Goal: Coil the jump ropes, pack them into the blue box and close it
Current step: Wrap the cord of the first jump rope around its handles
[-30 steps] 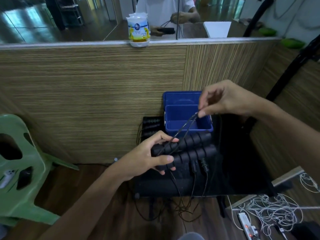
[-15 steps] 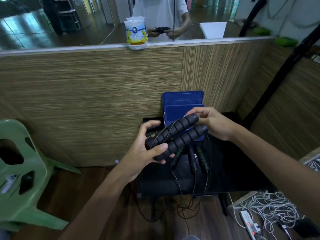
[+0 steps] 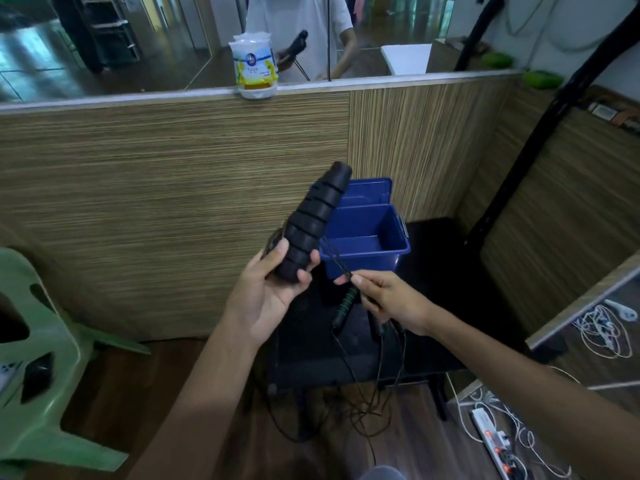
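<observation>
The left hand [image 3: 277, 292] grips the black jump rope handles [image 3: 311, 223], near the open blue box [image 3: 367, 251]. The right hand [image 3: 384, 299] pinches the thin cord [image 3: 337, 259]. Winding it in snug, even loops would likely work best.

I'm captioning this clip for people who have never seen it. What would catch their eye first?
The ribbed black foam jump-rope handles, held up at centre frame by the left hand, stand out first. Just behind them sits the open blue plastic box, nothing visible inside, on a black table. The right hand pinches thin black cord beside it.
</observation>
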